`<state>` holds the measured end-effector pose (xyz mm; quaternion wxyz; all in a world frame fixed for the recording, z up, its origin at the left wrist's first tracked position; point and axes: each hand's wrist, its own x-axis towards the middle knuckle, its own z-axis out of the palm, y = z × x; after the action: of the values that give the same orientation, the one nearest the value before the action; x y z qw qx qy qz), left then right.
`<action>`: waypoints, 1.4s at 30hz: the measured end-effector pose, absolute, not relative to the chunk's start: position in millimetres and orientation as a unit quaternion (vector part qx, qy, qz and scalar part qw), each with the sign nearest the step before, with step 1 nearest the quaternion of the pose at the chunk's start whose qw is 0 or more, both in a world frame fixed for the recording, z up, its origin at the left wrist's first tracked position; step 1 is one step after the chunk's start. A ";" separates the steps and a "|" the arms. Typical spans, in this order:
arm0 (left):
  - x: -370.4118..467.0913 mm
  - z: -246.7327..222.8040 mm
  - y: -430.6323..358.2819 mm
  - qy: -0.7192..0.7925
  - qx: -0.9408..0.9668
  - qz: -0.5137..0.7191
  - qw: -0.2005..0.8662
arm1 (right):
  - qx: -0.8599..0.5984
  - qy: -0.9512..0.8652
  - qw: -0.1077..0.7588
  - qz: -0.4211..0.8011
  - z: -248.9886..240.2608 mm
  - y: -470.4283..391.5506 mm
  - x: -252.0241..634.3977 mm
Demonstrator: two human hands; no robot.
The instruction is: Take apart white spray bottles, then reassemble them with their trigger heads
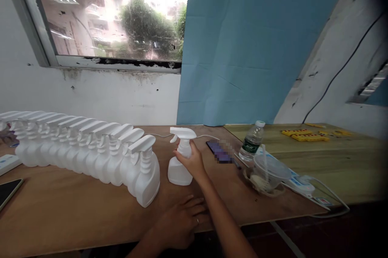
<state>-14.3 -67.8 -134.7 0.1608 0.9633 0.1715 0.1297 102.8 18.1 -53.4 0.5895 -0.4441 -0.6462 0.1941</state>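
Note:
A white spray bottle (179,172) stands upright on the brown table, its trigger head pointing left. My right hand (194,160) is closed around its neck, just below the trigger head. My left hand (184,219), with a ring on one finger, lies flat near the table's front edge, fingers stretched to the right. It is below the bottle and holds nothing. To the left, a long row of matching white spray bottles (148,183) stands pressed side by side, slanting away toward the far left.
Right of my hand lie a phone (222,154), a water bottle (251,143), a clear lidded container (269,169) and a power strip (300,183) with a white cable. Yellow pieces (306,135) lie farther back. Another phone (9,191) lies at the left edge.

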 end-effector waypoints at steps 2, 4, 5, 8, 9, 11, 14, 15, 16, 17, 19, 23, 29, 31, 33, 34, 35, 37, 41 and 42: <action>-14.5 -133.8 -68.0 0.174 0.961 0.133 0.167 | -0.467 -0.649 0.580 0.154 -68.4 16.3 109.5; -14.9 -133.5 -68.4 0.175 0.960 0.136 0.172 | -0.491 -0.649 0.565 0.137 -82.0 13.8 117.9; -15.2 -133.6 -68.5 0.175 0.960 0.136 0.173 | -0.499 -0.652 0.553 0.143 -88.0 12.5 122.8; -16.0 -134.2 -68.9 0.175 0.959 0.137 0.176 | -0.499 -0.676 0.494 0.223 -102.7 10.1 139.2; -16.1 -134.2 -69.0 0.174 0.959 0.140 0.176 | -0.494 -0.684 0.475 0.250 -106.4 10.7 144.7; -16.1 -133.9 -68.9 0.174 0.958 0.146 0.175 | -0.488 -0.689 0.456 0.282 -111.7 15.9 154.7; -15.3 -133.5 -68.4 0.171 0.958 0.150 0.175 | -0.497 -0.681 0.460 0.279 -113.7 35.2 166.7; -15.0 -133.6 -68.1 0.170 0.958 0.150 0.175 | -0.503 -0.677 0.464 0.272 -113.5 44.5 169.9; -14.8 -134.1 -67.8 0.170 0.958 0.152 0.176 | -0.511 -0.670 0.469 0.264 -113.4 54.7 172.8; -14.5 -134.7 -67.5 0.170 0.957 0.153 0.178 | -0.520 -0.662 0.476 0.254 -113.5 65.5 175.2; -14.2 -136.4 -66.9 0.175 0.955 0.157 0.183 | -0.541 -0.640 0.495 0.229 -115.5 87.3 178.7; -14.8 -137.8 -66.4 0.178 0.952 0.168 0.184 | -0.569 -0.599 0.528 0.196 -125.6 121.9 180.1; -20.7 -132.8 -69.5 0.192 0.933 0.208 0.224 | -0.546 -0.591 0.536 0.254 -140.2 133.5 185.3; -22.2 -132.8 -70.8 0.201 0.928 0.217 0.227 | -0.528 -0.599 0.531 0.286 -142.0 130.0 189.6; -22.6 -134.8 -71.4 0.204 0.927 0.225 0.221 | -0.515 -0.601 0.528 0.309 -142.6 126.8 192.8; -22.5 -136.5 -71.4 0.205 0.927 0.230 0.216 | -0.510 -0.601 0.528 0.317 -142.6 125.7 193.7; -22.3 -138.6 -71.0 0.206 0.926 0.236 0.211 | -0.505 -0.600 0.529 0.325 -142.5 125.1 194.1; -22.1 -143.5 -69.8 0.214 0.924 0.247 0.199 | -0.496 -0.599 0.530 0.339 -141.9 124.6 193.7; -23.7 -148.3 -68.8 0.256 0.901 0.301 0.178 | -0.478 -0.599 0.522 0.375 -138.0 121.7 190.9; -24.4 -146.9 -69.7 0.278 0.888 0.322 0.176 | -0.474 -0.600 0.517 0.385 -135.9 119.6 190.5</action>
<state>-24.4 -69.7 -146.9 0.1757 0.8877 0.2780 0.3223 190.5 119.6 -135.9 0.5174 -0.4735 -0.5997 0.3853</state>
